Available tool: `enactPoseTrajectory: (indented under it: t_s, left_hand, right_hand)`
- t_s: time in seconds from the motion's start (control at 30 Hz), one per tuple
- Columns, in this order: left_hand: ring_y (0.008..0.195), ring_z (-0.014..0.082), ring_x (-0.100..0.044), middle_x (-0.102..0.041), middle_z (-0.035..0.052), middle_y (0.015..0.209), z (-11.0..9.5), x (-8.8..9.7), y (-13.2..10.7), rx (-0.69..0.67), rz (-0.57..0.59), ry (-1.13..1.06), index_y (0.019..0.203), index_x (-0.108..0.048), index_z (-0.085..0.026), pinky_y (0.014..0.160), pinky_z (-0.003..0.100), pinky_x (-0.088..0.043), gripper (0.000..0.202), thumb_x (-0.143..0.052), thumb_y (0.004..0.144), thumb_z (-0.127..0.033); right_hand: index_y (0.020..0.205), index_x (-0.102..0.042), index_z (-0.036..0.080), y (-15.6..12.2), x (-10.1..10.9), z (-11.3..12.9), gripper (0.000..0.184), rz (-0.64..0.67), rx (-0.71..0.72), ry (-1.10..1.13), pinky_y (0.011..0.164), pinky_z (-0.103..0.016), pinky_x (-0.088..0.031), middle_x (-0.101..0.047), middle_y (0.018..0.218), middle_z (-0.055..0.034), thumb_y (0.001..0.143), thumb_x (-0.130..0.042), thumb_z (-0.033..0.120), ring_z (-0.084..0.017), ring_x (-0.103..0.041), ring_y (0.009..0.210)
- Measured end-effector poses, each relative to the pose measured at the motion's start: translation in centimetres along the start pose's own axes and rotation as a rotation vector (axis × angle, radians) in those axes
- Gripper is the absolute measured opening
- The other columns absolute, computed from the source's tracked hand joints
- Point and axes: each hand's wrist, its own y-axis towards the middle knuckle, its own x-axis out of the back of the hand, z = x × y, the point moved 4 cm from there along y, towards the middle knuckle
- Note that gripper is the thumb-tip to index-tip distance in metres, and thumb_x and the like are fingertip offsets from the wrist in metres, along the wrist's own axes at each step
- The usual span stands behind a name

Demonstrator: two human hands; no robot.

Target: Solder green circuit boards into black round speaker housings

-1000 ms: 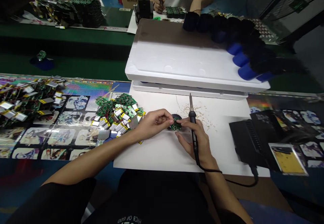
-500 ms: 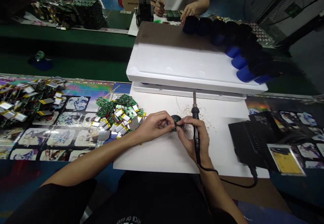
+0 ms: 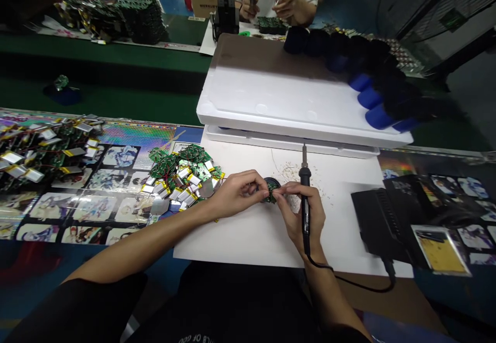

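A small green circuit board [image 3: 270, 192] sits at a round black housing [image 3: 273, 182] on the white sheet [image 3: 240, 239]. My left hand [image 3: 244, 190] pinches the board's left side between thumb and fingers. From the right, my right hand [image 3: 304, 206] has thumb and index fingertip together at the board's edge; whatever is between those tips is too small to name. That same hand also holds a soldering iron [image 3: 306, 198], its metal tip pointing away from me and its cable trailing over the wrist. To the left lies a pile of circuit boards with silver battery cells [image 3: 186, 180].
White foam trays [image 3: 263, 90] stand beyond my hands, with several blue-and-black cups [image 3: 377, 115] on top. A black soldering station [image 3: 374, 224] is at right, a sponge tray [image 3: 439, 250] beside it. More wired boards [image 3: 42, 149] lie far left. A co-worker [image 3: 275, 2] sits opposite.
My right hand and the soldering iron have shifted slightly right, its fingertips still at the board. The co-worker's hand has risen from the boards. The whole view has shifted a little.
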Motion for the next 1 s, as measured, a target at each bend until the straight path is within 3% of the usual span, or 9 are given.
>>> enactPoseTrajectory:
  t_s: [0.17,0.4,0.67,1.0]
  left_hand:
    - [0.07,0.0088,-0.05,-0.068,0.0019,0.089,-0.16,0.03,-0.07,-0.04,0.01,0.004,0.098,-0.074,-0.016,0.064,0.023,-0.038,0.014,-0.075,0.1,-0.029]
    - [0.074,0.0097,-0.054,-0.068,0.0032,0.092,-0.32,-0.07,-0.14,-0.076,0.026,-0.014,0.096,-0.074,-0.016,0.066,0.023,-0.042,0.011,-0.072,0.102,-0.025]
    - [0.08,0.011,-0.058,-0.071,0.0024,0.093,-0.46,-0.03,-0.16,-0.069,0.038,-0.033,0.094,-0.072,-0.017,0.074,0.023,-0.046,0.005,-0.07,0.098,-0.015]
    - [0.079,0.0119,-0.059,-0.07,0.0022,0.092,-0.6,-0.03,-0.16,0.001,0.067,-0.042,0.095,-0.07,-0.017,0.073,0.025,-0.046,0.006,-0.07,0.098,-0.022]
  right_hand:
    - [0.114,-0.063,0.029,-0.31,-0.12,0.22,0.034,0.025,0.084,-0.04,0.094,-0.043,-0.065,-0.076,0.097,-0.0004,0.092,-0.079,0.009,-0.021,-0.077,0.1]
    - [0.116,-0.062,0.028,-0.62,-0.37,0.65,0.039,0.061,0.178,-0.086,0.09,-0.042,-0.064,-0.076,0.098,-0.0009,0.089,-0.076,0.004,-0.021,-0.075,0.098]
    - [0.116,-0.062,0.029,-0.84,-0.65,0.47,0.04,0.068,0.195,-0.101,0.089,-0.044,-0.065,-0.074,0.098,-0.0004,0.088,-0.075,0.004,-0.022,-0.075,0.098]
    - [0.12,-0.062,0.029,-0.98,-0.52,0.38,0.043,0.08,0.208,-0.092,0.089,-0.044,-0.065,-0.075,0.098,-0.0015,0.088,-0.075,0.003,-0.022,-0.073,0.1]
